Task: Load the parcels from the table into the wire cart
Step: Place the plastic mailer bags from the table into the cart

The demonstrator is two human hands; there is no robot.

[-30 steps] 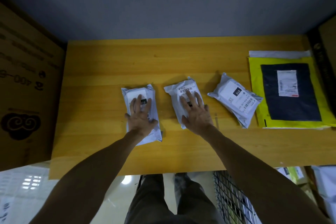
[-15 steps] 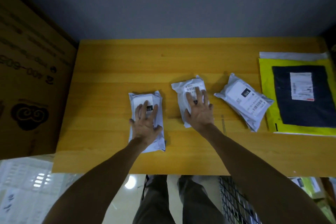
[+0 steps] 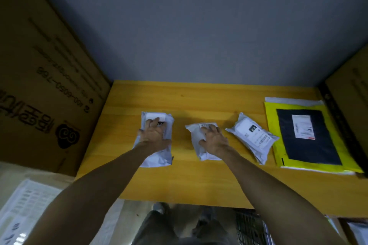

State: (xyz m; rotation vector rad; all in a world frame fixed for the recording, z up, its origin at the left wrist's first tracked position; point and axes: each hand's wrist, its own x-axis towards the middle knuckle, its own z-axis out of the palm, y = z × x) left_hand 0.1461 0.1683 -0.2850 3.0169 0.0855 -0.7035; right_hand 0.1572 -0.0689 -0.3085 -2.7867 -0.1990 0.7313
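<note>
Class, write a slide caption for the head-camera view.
Left hand holds left white plastic parcel; right hand holds middle white plastic parcel, on yellow wooden table.

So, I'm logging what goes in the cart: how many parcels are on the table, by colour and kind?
Small white parcels: 3
Dark flat mailer: 1
Yellow flat mailer: 1
White flat mailer, edge only: 1
Total: 6

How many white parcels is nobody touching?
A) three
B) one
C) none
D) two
B: only the right parcel lies free; the left hand is on the left parcel and the right hand is on the middle parcel.
</note>
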